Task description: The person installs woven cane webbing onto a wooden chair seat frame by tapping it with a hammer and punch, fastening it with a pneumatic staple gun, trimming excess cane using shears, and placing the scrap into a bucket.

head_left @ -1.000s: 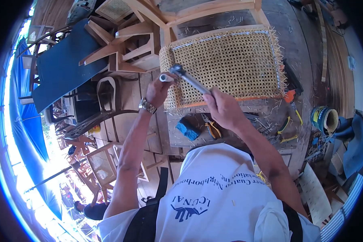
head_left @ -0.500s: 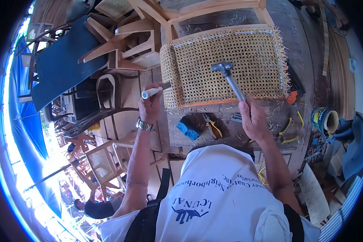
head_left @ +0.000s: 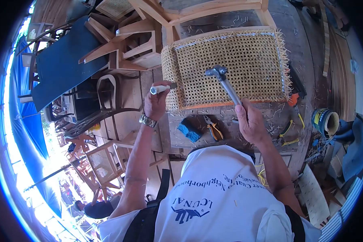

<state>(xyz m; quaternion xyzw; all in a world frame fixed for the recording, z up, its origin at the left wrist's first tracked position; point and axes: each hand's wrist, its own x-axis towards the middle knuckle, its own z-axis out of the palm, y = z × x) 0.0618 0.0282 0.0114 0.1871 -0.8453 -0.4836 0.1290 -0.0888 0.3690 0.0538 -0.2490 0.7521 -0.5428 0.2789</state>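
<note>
A woven cane panel (head_left: 234, 64) with frayed edges covers a wooden chair frame on the workbench. At the panel's left edge, my left hand (head_left: 155, 104) is closed around the pale handle of a chisel (head_left: 160, 89), its flat metal blade pointing at the cane. My right hand (head_left: 252, 123) grips a hammer (head_left: 229, 89) by its handle. The hammer's metal head hangs over the middle of the cane, apart from the chisel. Below the panel lie a blue-green sponge-like block (head_left: 189, 129) and pliers (head_left: 214, 128) with orange and black handles.
Yellow-handled pliers (head_left: 287, 133) and an orange-and-black tool (head_left: 293, 99) lie at the right of the bench. A labelled can (head_left: 326, 119) stands farther right. Wooden chair frames (head_left: 139, 50) crowd the upper left. Another person (head_left: 99, 208) is at the lower left.
My right hand has brought the hammer slightly left and down. My left hand with the chisel has moved a little to the right, its blade now over the cane's left edge.
</note>
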